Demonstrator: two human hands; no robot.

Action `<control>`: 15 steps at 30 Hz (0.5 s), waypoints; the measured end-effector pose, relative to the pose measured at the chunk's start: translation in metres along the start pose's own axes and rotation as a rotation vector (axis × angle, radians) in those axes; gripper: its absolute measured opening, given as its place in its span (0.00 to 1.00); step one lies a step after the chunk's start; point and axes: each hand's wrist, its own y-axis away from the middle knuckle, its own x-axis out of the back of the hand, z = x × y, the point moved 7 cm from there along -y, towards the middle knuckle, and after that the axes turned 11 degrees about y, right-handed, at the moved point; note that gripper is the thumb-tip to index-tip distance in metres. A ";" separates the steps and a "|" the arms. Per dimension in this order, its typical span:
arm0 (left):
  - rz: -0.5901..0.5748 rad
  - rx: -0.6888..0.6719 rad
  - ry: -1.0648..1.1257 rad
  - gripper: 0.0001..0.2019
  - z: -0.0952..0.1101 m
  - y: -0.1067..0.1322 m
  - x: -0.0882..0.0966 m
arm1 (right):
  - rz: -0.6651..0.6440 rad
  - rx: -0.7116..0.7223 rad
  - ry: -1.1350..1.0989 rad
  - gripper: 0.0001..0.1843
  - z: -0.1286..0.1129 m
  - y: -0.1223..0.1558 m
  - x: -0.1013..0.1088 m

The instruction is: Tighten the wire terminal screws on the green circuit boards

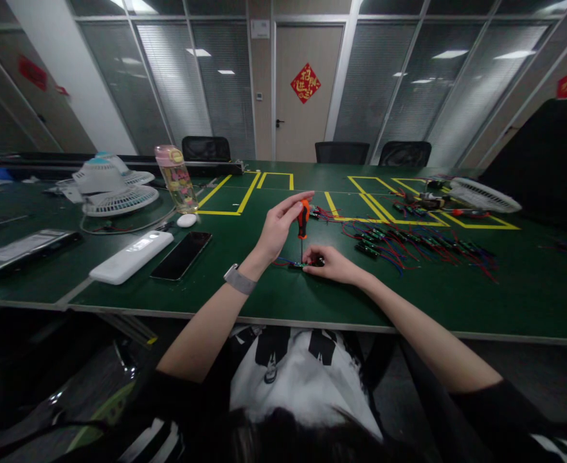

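Left hand (278, 228): fingertips pinched round upright orange screwdriver (303, 222).
Right hand (329, 262): curled, pinning small circuit board (299, 263) under screwdriver tip.
Writing: red door sign (305, 83) beyond hands, gold characters unreadable.

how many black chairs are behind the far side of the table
3. Left chair behind the pink bottle; middle chair and right chair side by side, right of the door. The dark bulk at far right may hide more.
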 end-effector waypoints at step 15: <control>-0.036 0.005 0.000 0.14 0.000 0.002 -0.003 | 0.012 0.005 -0.005 0.07 0.001 0.000 0.000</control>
